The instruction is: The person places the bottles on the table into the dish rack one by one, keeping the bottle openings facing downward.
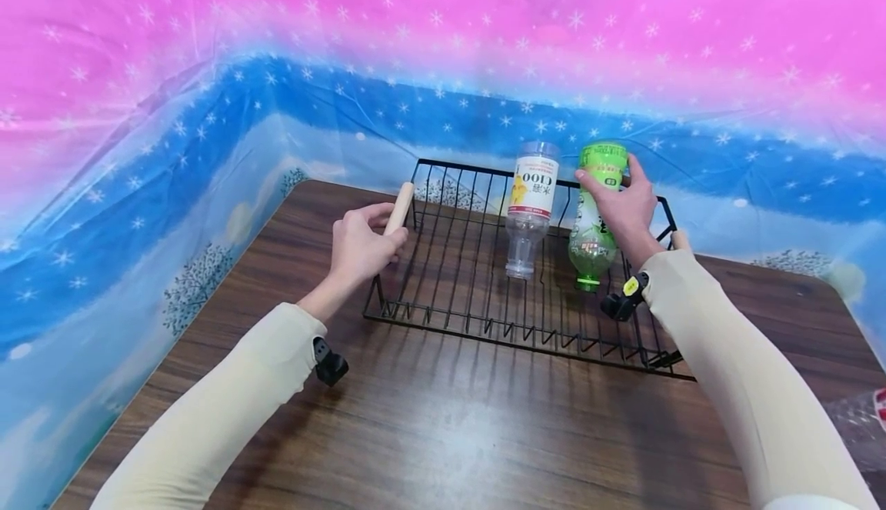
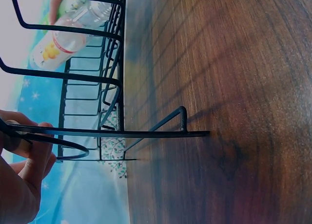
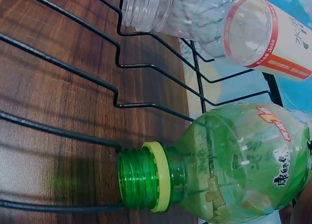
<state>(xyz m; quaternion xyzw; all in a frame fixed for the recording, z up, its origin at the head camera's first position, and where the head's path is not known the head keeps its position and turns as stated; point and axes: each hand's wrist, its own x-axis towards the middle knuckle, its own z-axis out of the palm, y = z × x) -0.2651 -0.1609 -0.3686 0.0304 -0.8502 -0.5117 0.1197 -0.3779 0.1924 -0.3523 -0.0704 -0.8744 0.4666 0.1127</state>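
The right hand's (image 1: pixel 628 202) grip is clamped round the upper part of a green bottle (image 1: pixel 601 218), thumb on one side and fingers on the other. The bottle is upside down over the right part of a black wire rack (image 2: pixel 146 134), its threaded mouth low by the wires and a yellow-green ring (image 3: pixel 163 177) round its neck; whether the mouth touches the rack I cannot tell. The left hand's (image 1: pixel 363 241) grip is closed on a pale wooden handle (image 1: pixel 399 208) at the rack's left end.

Between the hands, just beside the green bottle, a clear bottle (image 1: pixel 534 202) with a white, red-edged label also sits neck down in the rack. A second wooden handle (image 1: pixel 681 241) shows behind the right wrist. The rack rests on a dark wood-grain bench (image 1: pixel 443 433). A transparent object (image 1: pixel 858 425) is cut off at the bench's right. Behind hangs a pink and blue snowflake cloth (image 1: pixel 443 56).
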